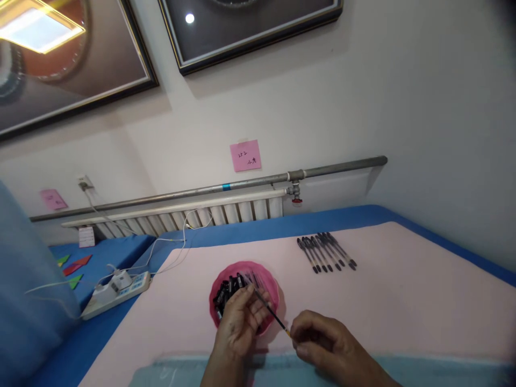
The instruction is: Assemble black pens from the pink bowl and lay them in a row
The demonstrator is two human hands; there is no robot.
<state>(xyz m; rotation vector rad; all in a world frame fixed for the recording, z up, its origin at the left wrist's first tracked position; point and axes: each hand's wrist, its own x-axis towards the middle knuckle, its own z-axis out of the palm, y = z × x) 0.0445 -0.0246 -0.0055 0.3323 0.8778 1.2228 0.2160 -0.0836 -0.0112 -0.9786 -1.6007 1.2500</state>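
A thin dark pen refill [274,316] with a yellowish end stretches between my hands. Thumb and fingertips of my left hand [241,317] pinch its upper end, over the pink bowl [214,271]. At the yellowish end, the curled fingers of my right hand [324,341] close on the refill, to the right of the bowl. Black pen parts [228,287] fill the bowl's left side, and clear thin tubes [258,278] lie at its back right. My left hand hides part of the bowl. Several assembled pens [326,251] lie side by side at the back right of the table.
A pale pink sheet [395,301] covers the blue table. On the left lies a white power strip [116,295] with plugs and loose cables. Behind the table are a radiator [226,210] and a metal pipe [253,183] along the wall.
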